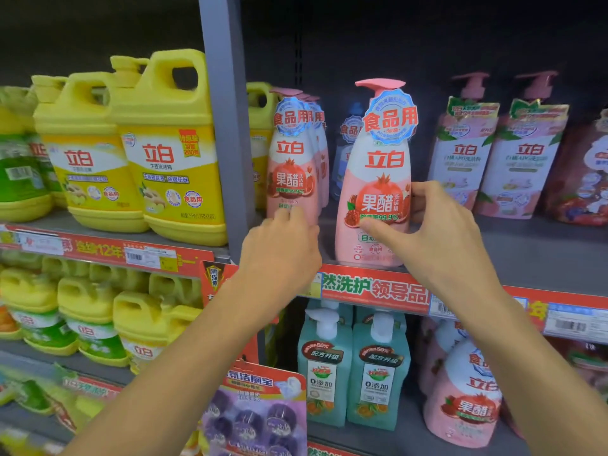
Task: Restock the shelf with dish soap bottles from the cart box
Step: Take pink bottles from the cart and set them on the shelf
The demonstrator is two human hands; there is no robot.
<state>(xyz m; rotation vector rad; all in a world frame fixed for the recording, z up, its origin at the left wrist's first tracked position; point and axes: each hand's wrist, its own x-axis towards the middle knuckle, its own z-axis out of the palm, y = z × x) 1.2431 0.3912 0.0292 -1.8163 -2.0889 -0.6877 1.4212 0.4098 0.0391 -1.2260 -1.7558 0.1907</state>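
Supermarket aisle, cleaning section for sure. Grey metal shelves [543, 258] packed with rows of identical stuff: yellow jugs [171, 149] along the left, pink pump bottles [375, 179] at the front edge, teal bottles [378, 373] on the shelf below. Red promo strips [371, 287] and barcode price tags [572, 324] clipped along the shelf edges.

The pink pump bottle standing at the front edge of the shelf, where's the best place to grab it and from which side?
Grip the pink pump bottle around its wide lower body, coming from the front and right, where the right hand already wraps it. It stands upright at the shelf edge with open space to its right, while the row of pink bottles under the left hand crowds its left. The narrow pump top likely gives poorer control.
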